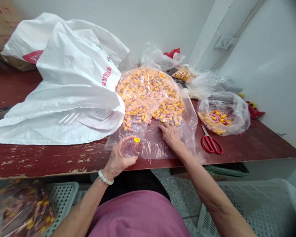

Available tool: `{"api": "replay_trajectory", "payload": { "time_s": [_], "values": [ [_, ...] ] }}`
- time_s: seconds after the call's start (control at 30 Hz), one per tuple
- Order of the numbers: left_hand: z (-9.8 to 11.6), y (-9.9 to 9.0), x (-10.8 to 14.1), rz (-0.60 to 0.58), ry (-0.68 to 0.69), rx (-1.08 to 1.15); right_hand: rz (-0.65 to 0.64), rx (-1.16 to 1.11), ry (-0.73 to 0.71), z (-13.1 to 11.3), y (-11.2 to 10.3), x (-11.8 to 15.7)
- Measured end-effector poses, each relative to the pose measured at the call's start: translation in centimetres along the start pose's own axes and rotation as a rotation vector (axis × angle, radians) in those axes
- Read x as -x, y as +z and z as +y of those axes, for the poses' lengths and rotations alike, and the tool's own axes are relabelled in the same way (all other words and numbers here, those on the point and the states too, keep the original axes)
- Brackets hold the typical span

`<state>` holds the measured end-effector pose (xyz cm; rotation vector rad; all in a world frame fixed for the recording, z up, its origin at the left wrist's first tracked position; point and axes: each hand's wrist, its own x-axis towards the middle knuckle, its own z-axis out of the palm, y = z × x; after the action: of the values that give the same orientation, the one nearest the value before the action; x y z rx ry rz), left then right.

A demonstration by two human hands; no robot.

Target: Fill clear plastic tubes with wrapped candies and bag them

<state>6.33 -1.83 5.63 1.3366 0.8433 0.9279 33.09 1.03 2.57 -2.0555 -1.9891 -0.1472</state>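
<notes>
My left hand [119,158], with a beaded bracelet at the wrist, is curled round a clear plastic piece [128,148] near the table's front edge. A yellow cap [136,140] shows at the top of that piece. My right hand [170,133] rests on the clear plastic bag [153,144], just in front of the pile, its fingers bent down; whether they hold anything is hidden. Behind both hands, the big bag holds many small yellow-capped pieces [148,85] with pink-and-white bodies.
A large white sack [71,82] lies left on the red table [39,161]. Red-handled scissors [211,144] and a clear bag of yellow and pink pieces [220,120] lie right. White baskets [65,197] stand below. More bags [185,74] sit against the wall.
</notes>
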Motion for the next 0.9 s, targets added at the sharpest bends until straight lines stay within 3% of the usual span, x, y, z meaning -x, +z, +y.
{"api": "replay_trajectory", "payload": {
  "time_s": [0.1, 0.2, 0.27, 0.37, 0.5, 0.63, 0.73, 0.9],
  "values": [
    [-0.4, 0.2, 0.2, -0.019, 0.092, -0.12, 0.097, -0.242, 0.067, -0.6, -0.5, 0.1],
    [-0.6, 0.4, 0.3, -0.069, 0.148, -0.218, 0.19, -0.874, 0.148, -4.0, -2.6, 1.3],
    [-0.6, 0.5, 0.3, -0.098, 0.177, -0.268, 0.153, -1.221, 0.152, -7.0, -4.2, 2.6],
    [-0.6, 0.7, 0.3, -0.095, 0.226, -0.324, 0.095, -1.418, 0.117, -10.3, -5.7, 4.4],
    [-0.6, 0.7, 0.3, -0.1, 0.243, -0.34, 0.008, -1.292, 0.009, -11.0, -5.9, 5.6],
    [-0.4, 0.6, 0.4, -0.105, 0.233, -0.312, 0.11, -1.021, -0.184, -10.1, -5.9, 5.7],
    [-0.2, 0.5, 0.4, -0.095, 0.189, -0.25, 0.115, -0.835, -0.312, -10.1, -5.8, 6.0],
    [-0.9, 0.0, 0.1, -0.078, 0.083, -0.128, -0.007, -0.845, -0.365, -9.9, -4.5, 5.6]
  ]
}}
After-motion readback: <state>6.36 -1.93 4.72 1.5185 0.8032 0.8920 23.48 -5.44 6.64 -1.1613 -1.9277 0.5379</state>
